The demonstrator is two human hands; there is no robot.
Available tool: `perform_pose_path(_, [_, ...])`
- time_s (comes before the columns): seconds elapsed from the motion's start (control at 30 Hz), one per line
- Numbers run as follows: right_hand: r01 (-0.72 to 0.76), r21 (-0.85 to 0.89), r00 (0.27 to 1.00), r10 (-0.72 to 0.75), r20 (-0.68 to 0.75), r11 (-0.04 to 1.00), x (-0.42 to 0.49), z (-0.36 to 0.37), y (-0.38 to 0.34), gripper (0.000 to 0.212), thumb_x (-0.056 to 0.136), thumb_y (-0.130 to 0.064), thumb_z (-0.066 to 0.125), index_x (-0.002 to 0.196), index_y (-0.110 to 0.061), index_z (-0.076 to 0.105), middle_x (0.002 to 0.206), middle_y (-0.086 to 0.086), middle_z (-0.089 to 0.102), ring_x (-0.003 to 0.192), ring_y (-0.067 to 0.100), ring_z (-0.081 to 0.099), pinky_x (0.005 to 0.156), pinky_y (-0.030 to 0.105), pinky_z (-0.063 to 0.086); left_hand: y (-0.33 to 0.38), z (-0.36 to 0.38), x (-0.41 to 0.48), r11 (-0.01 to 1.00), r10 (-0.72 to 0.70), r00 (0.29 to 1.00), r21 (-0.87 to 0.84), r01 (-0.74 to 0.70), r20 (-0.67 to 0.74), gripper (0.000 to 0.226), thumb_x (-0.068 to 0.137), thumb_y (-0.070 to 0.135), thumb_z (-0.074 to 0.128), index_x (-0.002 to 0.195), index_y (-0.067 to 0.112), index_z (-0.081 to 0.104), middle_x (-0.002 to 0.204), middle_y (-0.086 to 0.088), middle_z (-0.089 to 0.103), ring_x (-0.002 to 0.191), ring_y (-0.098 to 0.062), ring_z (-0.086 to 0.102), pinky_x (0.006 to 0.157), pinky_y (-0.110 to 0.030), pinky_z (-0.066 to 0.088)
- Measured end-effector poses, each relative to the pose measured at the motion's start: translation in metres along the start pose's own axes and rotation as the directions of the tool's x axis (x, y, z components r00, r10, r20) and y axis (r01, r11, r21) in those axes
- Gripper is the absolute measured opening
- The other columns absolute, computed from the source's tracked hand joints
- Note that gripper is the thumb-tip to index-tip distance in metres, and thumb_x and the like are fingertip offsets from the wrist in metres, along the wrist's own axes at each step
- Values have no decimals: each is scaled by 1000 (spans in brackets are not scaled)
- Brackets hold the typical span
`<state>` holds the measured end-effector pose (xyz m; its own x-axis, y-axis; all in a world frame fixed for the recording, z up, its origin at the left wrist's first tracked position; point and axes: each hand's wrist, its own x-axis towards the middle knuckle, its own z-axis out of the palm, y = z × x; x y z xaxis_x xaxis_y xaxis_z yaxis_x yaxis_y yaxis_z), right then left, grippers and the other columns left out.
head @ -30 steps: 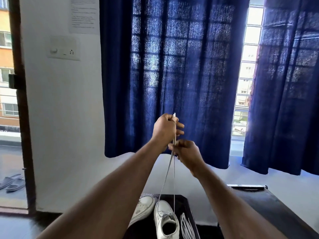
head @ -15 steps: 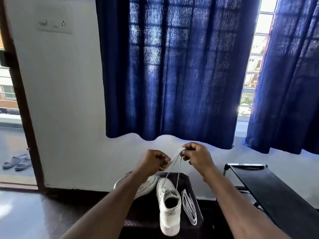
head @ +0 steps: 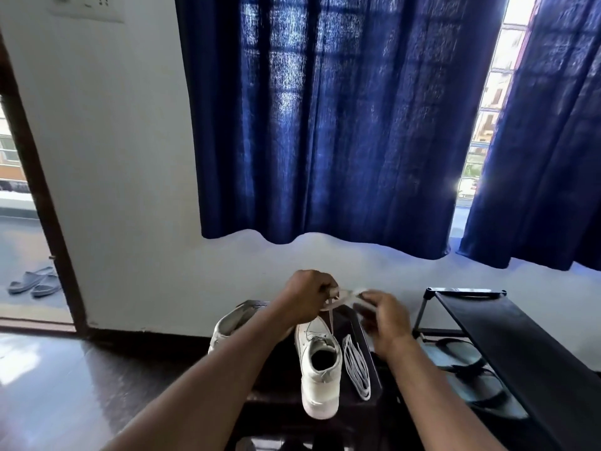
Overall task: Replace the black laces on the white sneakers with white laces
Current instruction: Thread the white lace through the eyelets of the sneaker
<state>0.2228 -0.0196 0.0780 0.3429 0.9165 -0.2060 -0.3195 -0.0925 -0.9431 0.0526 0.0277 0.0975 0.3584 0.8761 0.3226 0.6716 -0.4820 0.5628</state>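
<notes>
Two hands over sneaker | left hand, right hand pinch white lace

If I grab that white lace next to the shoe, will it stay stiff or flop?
Probably floppy: the spare lace lies in loose loops beside the sneaker. Likely light too, being thin cord. It could unravel if lifted by one strand.
</notes>
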Motion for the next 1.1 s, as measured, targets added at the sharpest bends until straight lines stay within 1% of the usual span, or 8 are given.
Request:
perform_pose_path(0.13, [-138,-52,979,144,146,989,-5,3,41,23,84,-4,54,101,-11,68,64,2,59,52,14,54,39,18,24,7,1,3,976,68,988,197,-94,136,23,97,19,62,114,22,78,114,1,77,107,-21,68,91,-31,53])
perform_pose_path(0.37, [-199,58,959,182,217,978,-16,31,50,27,91,0,38,78,-20,52,63,5,57,50,16,46,46,20,22,17,-3,7,956,96,986,264,-130,140,20,96,18,63,107,22,80,108,4,78,102,-18,68,89,-36,57])
perform_pose_path(0.57, [64,-333,976,10,217,941,-3,10,48,8,85,-9,68,87,-16,65,79,12,68,55,19,57,51,27,41,-13,3,-11,965,-30,1000,260,27,4,21,93,14,62,99,23,80,101,2,78,94,-21,71,81,-36,59])
perform_pose_path(0.63, [207,-529,976,-134,173,823,-3,6,49,13,81,-17,77,84,-23,65,84,1,74,72,17,67,62,25,46,-20,13,-23,964,-49,999,261,43,14,20,91,14,62,99,21,80,99,-4,78,93,-26,72,81,-37,59])
perform_pose_path(0.73, [399,-756,916,-262,304,519,-5,-1,57,10,85,-22,71,85,-32,67,80,-13,72,77,2,66,60,14,44,-26,33,-46,947,-45,998,322,25,53,21,91,25,60,97,18,79,96,-9,76,92,-32,70,79,-38,56])
perform_pose_path(0.9, [542,-837,822,-248,512,69,-12,-12,59,20,81,-20,67,98,-31,65,88,-4,74,85,19,68,65,33,47,-26,52,-60,909,-32,998,417,3,63,23,92,22,57,101,19,77,101,-10,73,99,-32,68,77,-39,51])
perform_pose_path(1.0, [575,-816,798,-179,576,-59,-13,-15,55,25,79,-24,69,103,-26,64,99,0,72,96,26,67,70,35,48,-22,53,-61,905,-33,998,425,10,46,22,90,18,59,103,18,77,107,-10,72,103,-31,65,79,-38,51])
perform_pose_path(1.1, [570,-820,815,-95,572,-46,-14,-17,54,32,76,-34,63,106,-25,69,102,2,74,98,26,68,77,38,55,-23,56,-61,928,-105,994,358,99,-2,26,84,14,59,102,23,76,111,-6,71,98,-31,69,73,-34,51])
